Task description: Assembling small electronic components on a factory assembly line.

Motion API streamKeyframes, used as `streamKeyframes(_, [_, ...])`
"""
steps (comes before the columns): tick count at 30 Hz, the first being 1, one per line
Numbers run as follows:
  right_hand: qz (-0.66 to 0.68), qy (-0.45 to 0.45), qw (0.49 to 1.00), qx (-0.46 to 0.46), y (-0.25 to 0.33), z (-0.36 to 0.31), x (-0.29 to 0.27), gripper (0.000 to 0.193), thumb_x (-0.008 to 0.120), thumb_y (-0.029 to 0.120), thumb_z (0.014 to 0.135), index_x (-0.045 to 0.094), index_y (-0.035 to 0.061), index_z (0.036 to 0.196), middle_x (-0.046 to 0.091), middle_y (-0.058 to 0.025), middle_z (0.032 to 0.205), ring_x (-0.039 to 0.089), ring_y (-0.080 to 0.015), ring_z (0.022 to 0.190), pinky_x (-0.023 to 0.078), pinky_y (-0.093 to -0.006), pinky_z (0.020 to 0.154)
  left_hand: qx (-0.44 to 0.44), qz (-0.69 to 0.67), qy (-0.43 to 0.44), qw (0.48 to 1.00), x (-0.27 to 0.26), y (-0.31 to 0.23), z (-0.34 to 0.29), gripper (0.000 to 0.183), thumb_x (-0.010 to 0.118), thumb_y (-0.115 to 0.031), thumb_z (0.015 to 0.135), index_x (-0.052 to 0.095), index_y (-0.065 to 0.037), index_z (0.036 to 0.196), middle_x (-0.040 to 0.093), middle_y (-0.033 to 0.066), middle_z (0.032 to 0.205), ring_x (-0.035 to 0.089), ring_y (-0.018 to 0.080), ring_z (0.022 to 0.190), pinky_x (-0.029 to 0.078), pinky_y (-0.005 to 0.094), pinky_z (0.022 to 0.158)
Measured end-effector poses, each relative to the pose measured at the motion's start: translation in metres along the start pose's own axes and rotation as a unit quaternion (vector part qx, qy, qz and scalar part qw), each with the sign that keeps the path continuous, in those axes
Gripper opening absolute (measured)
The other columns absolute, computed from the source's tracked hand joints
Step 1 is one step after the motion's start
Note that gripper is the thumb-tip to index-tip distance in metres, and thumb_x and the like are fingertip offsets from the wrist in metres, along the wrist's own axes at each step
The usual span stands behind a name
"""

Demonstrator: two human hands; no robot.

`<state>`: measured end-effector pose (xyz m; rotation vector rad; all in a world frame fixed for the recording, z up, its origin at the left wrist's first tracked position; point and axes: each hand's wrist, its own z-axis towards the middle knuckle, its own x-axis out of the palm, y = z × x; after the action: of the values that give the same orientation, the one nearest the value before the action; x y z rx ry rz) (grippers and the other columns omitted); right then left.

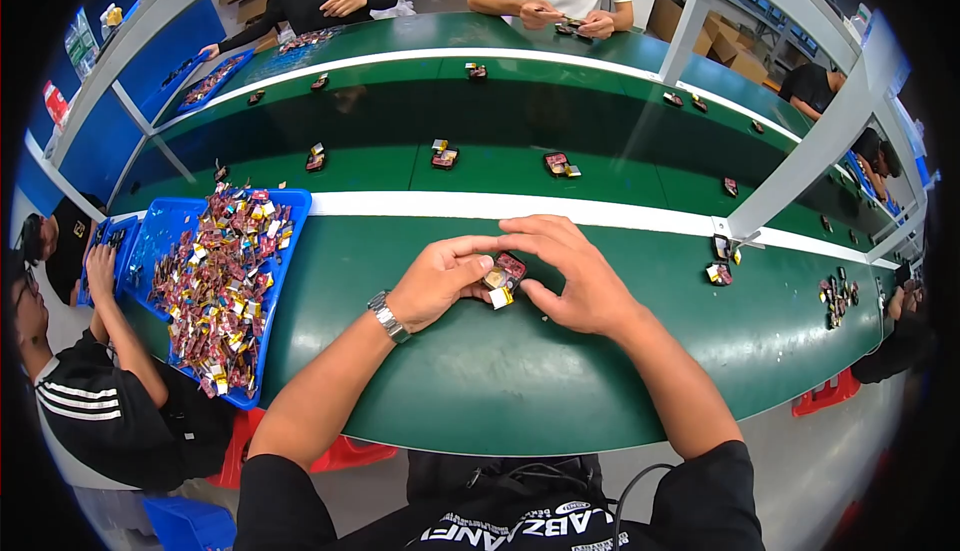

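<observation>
My left hand (440, 279), a metal watch on its wrist, grips a small black plastic housing (507, 269) between thumb and fingers. Inside the housing sits a red circuit board, and a small yellow-and-white part (500, 296) hangs from its near side. My right hand (575, 276) curves around the far and right sides of the housing. Its fingers are stretched out and reach over to the left fingertips, its thumb apart from them near the housing's right edge. Whether that thumb touches the housing I cannot tell.
A blue tray (290, 241) heaped with red boards stands at my left on the green worktop (430, 391). Housings with boards (445, 156) lie along the conveyor ahead; more lie at right (720, 273). A metal post (800, 171) rises at right. Co-workers sit left, right and opposite.
</observation>
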<state>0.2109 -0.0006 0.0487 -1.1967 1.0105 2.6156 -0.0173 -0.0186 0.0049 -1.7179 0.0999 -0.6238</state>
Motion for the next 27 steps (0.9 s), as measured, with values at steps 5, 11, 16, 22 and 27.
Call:
streamKeyframes(5, [-0.073,-0.104,0.992,0.017,0.002,-0.005,0.021,0.038,0.076,0.010,0.076,0.066,0.0087,0.113,0.061,-0.0060,0.113,0.061,-0.0250,0.100,0.053,-0.0362,0.083,0.012,-0.022,-0.020,0.999,0.012,-0.004,0.000,0.038,0.057,-0.012,0.099,0.051,0.000,0.135,0.064,0.0116,0.120,0.065,0.0193,0.109,0.057,0.0361,0.094])
streamKeyframes(11, [-0.105,-0.109,0.988,0.032,0.003,-0.002,0.033,0.022,0.073,0.006,0.077,0.067,0.0067,0.099,0.061,-0.0050,0.101,0.060,-0.0246,0.091,0.054,-0.0360,0.074,-0.001,-0.035,-0.032,0.999,0.012,0.000,-0.001,0.031,0.056,-0.006,0.099,0.050,0.000,0.128,0.063,0.0114,0.119,0.065,0.0201,0.110,0.056,0.0389,0.097])
streamKeyframes(16, [-0.139,-0.091,0.985,-0.054,-0.001,-0.004,0.027,0.020,0.071,0.003,0.076,0.065,0.0058,0.095,0.060,-0.0060,0.101,0.060,-0.0243,0.093,0.054,-0.0361,0.076,0.004,-0.063,-0.034,0.997,0.009,0.004,-0.001,0.031,0.056,-0.003,0.098,0.049,-0.001,0.128,0.063,0.0118,0.120,0.064,0.0205,0.111,0.055,0.0408,0.099])
streamKeyframes(22, [-0.089,-0.038,0.994,-0.058,-0.003,-0.001,0.014,0.021,0.073,0.001,0.074,0.064,0.0066,0.092,0.058,-0.0078,0.108,0.059,-0.0268,0.100,0.052,-0.0385,0.083,0.013,-0.051,-0.049,0.997,0.014,0.003,0.000,0.031,0.053,-0.001,0.098,0.049,-0.002,0.128,0.062,0.0123,0.123,0.064,0.0211,0.111,0.055,0.0405,0.099])
streamKeyframes(27, [-0.066,-0.012,0.997,-0.031,-0.011,-0.002,0.012,0.018,0.074,0.002,0.075,0.067,0.0084,0.090,0.057,-0.0083,0.114,0.056,-0.0276,0.108,0.052,-0.0389,0.086,0.005,-0.007,-0.043,0.999,0.012,0.005,0.001,0.031,0.051,0.001,0.098,0.048,-0.001,0.128,0.061,0.0125,0.125,0.064,0.0206,0.110,0.056,0.0385,0.097])
